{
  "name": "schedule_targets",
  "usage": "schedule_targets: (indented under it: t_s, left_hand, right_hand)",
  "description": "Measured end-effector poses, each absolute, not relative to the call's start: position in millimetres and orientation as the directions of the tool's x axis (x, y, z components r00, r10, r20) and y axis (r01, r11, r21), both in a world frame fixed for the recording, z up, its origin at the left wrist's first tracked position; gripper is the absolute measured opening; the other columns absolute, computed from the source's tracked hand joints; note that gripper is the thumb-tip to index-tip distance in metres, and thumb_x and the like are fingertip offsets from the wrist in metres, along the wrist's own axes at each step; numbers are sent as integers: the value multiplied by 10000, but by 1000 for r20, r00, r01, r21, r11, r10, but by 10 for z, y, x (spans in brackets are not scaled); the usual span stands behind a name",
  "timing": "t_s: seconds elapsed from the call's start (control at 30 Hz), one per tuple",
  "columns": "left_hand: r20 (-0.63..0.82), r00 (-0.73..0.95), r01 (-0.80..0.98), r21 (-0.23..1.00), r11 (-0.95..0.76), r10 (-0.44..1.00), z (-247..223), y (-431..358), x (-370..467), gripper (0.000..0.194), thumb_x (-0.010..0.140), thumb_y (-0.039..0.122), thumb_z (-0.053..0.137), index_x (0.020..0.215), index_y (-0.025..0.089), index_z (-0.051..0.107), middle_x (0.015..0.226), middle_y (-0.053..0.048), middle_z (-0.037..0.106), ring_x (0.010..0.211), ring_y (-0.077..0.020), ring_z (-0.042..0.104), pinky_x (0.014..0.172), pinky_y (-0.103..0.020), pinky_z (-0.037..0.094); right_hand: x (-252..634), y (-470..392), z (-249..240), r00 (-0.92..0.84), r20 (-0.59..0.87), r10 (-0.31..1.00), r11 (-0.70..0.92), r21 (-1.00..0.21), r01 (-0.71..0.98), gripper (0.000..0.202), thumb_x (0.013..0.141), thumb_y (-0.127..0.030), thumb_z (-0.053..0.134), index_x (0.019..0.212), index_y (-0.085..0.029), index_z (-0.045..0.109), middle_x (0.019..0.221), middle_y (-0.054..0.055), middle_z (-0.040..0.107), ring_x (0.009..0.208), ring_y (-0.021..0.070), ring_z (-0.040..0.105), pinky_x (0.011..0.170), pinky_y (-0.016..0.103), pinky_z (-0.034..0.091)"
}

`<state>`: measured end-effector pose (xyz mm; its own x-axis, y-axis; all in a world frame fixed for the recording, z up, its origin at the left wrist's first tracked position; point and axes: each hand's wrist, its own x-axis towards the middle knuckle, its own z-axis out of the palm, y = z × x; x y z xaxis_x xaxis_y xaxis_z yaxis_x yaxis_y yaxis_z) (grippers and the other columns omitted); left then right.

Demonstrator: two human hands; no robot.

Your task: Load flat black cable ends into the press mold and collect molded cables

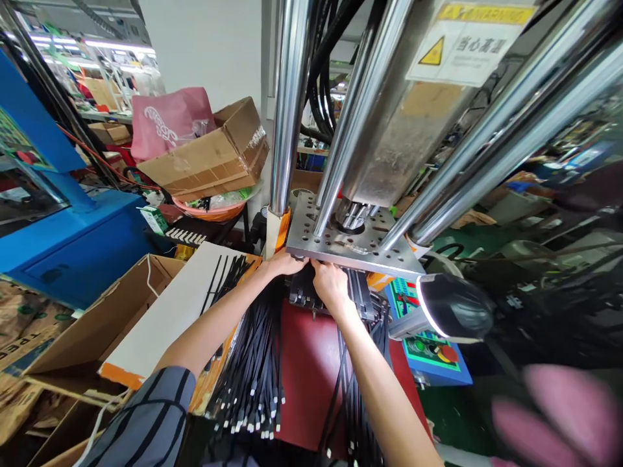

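Observation:
Both my hands reach in under the drilled metal plate of an upright press. My left hand is at the plate's front left edge, fingers together and the tips partly hidden. Close beside it, my right hand has its fingers curled down over a dark mould block. What either hand pinches is too small or hidden to make out. Black cables lie across the block's right side and hang down over a dark red surface. A thick bundle of black cables with pale connector ends hangs left of it.
A white board and an open cardboard box stand at left. Steel columns rise around the press. A lamp and a blue control box with buttons are at right. A blurred pink shape is at lower right.

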<state>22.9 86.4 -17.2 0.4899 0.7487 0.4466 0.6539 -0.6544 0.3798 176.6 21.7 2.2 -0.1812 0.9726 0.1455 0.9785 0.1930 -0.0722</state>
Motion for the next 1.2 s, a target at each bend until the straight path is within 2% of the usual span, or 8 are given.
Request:
schedule_targets:
  t_s: [0.2, 0.3, 0.43, 0.6, 0.73, 0.83, 0.97, 1.2]
  left_hand:
    - [394, 330, 622, 593, -511, 858, -202, -371, -125, 334, 1062, 205, 401, 1268, 92, 639, 1375, -161, 652, 1331, -249, 601, 1150, -367, 443]
    - [298, 325, 568, 697, -437, 897, -260, -1243, -416, 251, 1060, 239, 456, 1159, 163, 675, 1131, -89, 758, 1035, -180, 737, 933, -269, 585]
    - [-67, 252, 329, 944, -20, 965, -371, -2125, -593, 259, 1068, 351, 486, 1141, 205, 688, 1061, -63, 774, 981, -186, 758, 926, -294, 598]
    - [-325, 261, 96, 946, 311, 909, -591, -2787, -371, 360, 1032, 489, 558, 1238, 219, 677, 1151, -103, 751, 1087, -231, 725, 1027, -370, 554]
    - [-376, 206, -248, 873, 420, 904, -660, -2888, -66, 616, 954, 530, 682, 1481, 260, 514, 1399, -133, 649, 1284, -255, 631, 1127, -411, 490]
    - [-426, 236, -375, 789, 486, 873, -621, -2717, 114, 515, 965, 514, 667, 1350, 174, 627, 1063, -110, 761, 988, -208, 724, 976, -360, 555]
    - [-426, 332, -210, 837, 506, 842, -605, -2531, 195, 553, 994, 608, 550, 1151, 101, 706, 662, -38, 708, 587, -162, 666, 661, -292, 556]
    - [-415, 426, 314, 901, 299, 804, -552, -2474, 113, 562, 1023, 619, 443, 1004, 141, 740, 1047, -171, 812, 982, -286, 787, 953, -426, 593]
  right_hand:
    - [1699, -967, -55, -187, 150, 971, 215, -200, 956, 454, 1016, -119, 399, 1453, -73, 513, 1234, 186, 602, 1040, 232, 673, 873, 311, 536]
    - [1504, -1856, -372, -219, 31, 975, 219, -268, 938, 283, 931, -153, 599, 1204, -85, 639, 1009, 112, 661, 739, 200, 703, 622, 278, 528]
    - [1201, -2223, -735, -106, -156, 982, 50, -327, 944, 143, 980, -119, 522, 1046, -126, 649, 967, 114, 682, 816, 241, 742, 597, 275, 485]
    - [1299, -1979, -719, -52, -220, 974, -41, -398, 916, 113, 990, -154, 538, 953, -150, 644, 936, 95, 720, 793, 226, 732, 648, 280, 470]
    - [1649, -2344, -454, -217, -178, 960, 25, -716, 698, 137, 995, -212, 511, 902, -184, 607, 850, 29, 688, 745, 156, 657, 679, 241, 463]
    - [1940, -2830, -403, -384, -284, 879, -62, -865, 497, 202, 981, -312, 528, 843, -195, 616, 772, 5, 652, 684, 145, 589, 630, 230, 441]
    - [2129, -3227, -785, -215, -512, 831, -368, -797, 479, 428, 922, -610, 597, 869, -190, 666, 755, 13, 646, 701, 177, 593, 661, 264, 461]
    - [1723, -3358, -1098, -66, -379, 923, -362, -913, 188, 537, 986, -679, 470, 814, -205, 653, 762, 16, 630, 737, 185, 576, 705, 265, 481]
